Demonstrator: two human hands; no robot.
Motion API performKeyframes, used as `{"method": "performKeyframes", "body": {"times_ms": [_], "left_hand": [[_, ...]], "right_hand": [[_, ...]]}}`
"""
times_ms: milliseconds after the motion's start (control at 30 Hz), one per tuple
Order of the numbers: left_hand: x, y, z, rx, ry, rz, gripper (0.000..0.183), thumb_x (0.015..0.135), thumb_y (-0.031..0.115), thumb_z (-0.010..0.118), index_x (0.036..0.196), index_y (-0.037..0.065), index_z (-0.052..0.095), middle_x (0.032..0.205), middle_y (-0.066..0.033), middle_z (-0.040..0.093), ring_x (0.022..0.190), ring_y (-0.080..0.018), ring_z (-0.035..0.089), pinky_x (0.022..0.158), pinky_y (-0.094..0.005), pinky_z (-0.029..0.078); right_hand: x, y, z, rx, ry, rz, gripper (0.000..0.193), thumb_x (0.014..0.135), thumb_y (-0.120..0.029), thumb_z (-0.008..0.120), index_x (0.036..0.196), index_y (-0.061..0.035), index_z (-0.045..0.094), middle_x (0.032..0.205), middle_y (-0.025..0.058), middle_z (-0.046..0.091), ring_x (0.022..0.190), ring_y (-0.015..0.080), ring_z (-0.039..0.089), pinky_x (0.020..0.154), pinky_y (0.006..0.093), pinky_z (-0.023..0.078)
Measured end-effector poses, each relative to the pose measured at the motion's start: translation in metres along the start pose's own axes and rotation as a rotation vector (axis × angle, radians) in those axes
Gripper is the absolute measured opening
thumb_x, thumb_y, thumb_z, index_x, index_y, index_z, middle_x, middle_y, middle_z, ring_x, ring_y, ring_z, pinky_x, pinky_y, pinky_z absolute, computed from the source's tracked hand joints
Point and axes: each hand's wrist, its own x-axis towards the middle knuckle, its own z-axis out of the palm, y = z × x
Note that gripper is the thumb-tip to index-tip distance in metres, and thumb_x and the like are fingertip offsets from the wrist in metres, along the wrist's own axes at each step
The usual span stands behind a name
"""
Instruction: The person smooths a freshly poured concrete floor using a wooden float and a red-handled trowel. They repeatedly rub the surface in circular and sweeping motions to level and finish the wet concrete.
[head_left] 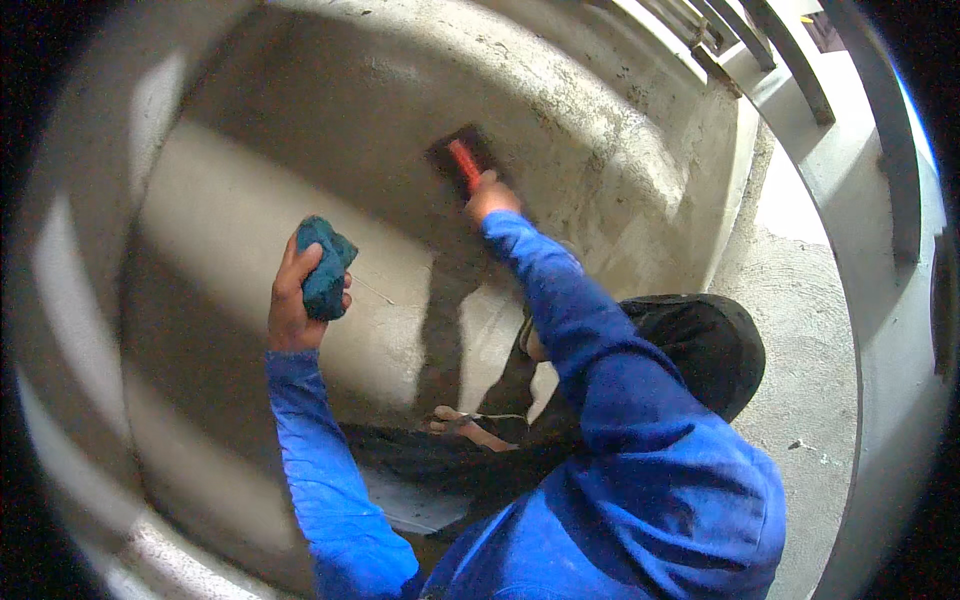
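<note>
A dark blue-green sponge [323, 275] sits in my left hand [292, 290], thumb and fingers wrapped round it, held above the smooth grey cement surface [240, 200]. Reaching farther forward, my right hand [491, 198] grips the red handle of a plastering float [462, 165]. Its dark rectangular plate is somewhat blurred and appears to lie against the cement. Both arms wear blue sleeves. The float's underside is hidden.
A grey wall [75, 290] borders the cement at left. Rough, patchy cement [610, 130] shows toward the far right. At right stand metal bars [890, 130] beside a pale rough ledge [800, 330]. My bare foot [465, 425] rests near the middle, and bands of sunlight cross the surface.
</note>
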Motion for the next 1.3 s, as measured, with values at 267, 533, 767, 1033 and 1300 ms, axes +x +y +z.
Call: {"method": "performKeyframes", "body": {"times_ms": [267,533,767,1033,1300], "left_hand": [[-0.028,0.013,-0.005,-0.028,-0.011,0.084,0.059,0.090,0.026,0.055,0.144,0.019,0.032,0.112,-0.0151,0.056,0.072,-0.0177,0.058,0.054,-0.0303,0.052],[-0.055,0.026,0.003,-0.036,0.024,0.179,0.063,0.089,0.026,0.057,0.145,0.015,0.030,0.116,-0.0181,0.055,0.073,-0.0171,0.059,0.052,-0.0291,0.051],[-0.061,0.040,0.005,-0.075,-0.038,0.259,0.065,0.087,0.028,0.060,0.144,0.016,0.032,0.116,-0.0183,0.055,0.073,-0.0173,0.059,0.052,-0.0288,0.051],[-0.054,0.034,-0.011,-0.117,0.041,0.261,0.057,0.089,0.027,0.059,0.141,0.019,0.038,0.116,-0.0162,0.056,0.073,-0.0172,0.059,0.054,-0.0278,0.051],[-0.043,0.024,-0.021,-0.090,0.048,0.167,0.055,0.091,0.025,0.056,0.142,0.019,0.035,0.117,-0.0171,0.054,0.074,-0.0185,0.058,0.055,-0.0302,0.051]], "right_hand": [[0.160,0.118,-0.121,-0.237,0.078,0.092,0.054,0.069,-0.029,0.068,0.117,-0.0072,0.060,0.117,0.0198,0.063,0.106,0.0362,0.062,0.090,0.0428,0.049],[0.106,0.049,-0.057,-0.387,-0.243,-0.367,0.043,0.077,-0.042,0.068,0.110,-0.0134,0.068,0.103,0.0129,0.070,0.096,0.0324,0.066,0.082,0.0450,0.052],[-0.100,-0.048,0.067,-0.531,-0.464,-0.716,0.024,0.084,-0.025,0.058,0.101,-0.0149,0.072,0.101,0.0108,0.071,0.099,0.0283,0.067,0.085,0.0432,0.053],[-0.216,-0.056,0.187,-0.360,-0.188,-0.900,0.021,0.092,-0.022,0.046,0.091,-0.0085,0.062,0.075,0.0112,0.066,0.068,0.0277,0.068,0.057,0.0425,0.053],[-0.017,-0.051,0.079,-0.382,0.263,-0.471,0.019,0.091,-0.020,0.046,0.089,-0.0096,0.061,0.077,0.0135,0.069,0.066,0.0299,0.069,0.056,0.0485,0.055]]}}
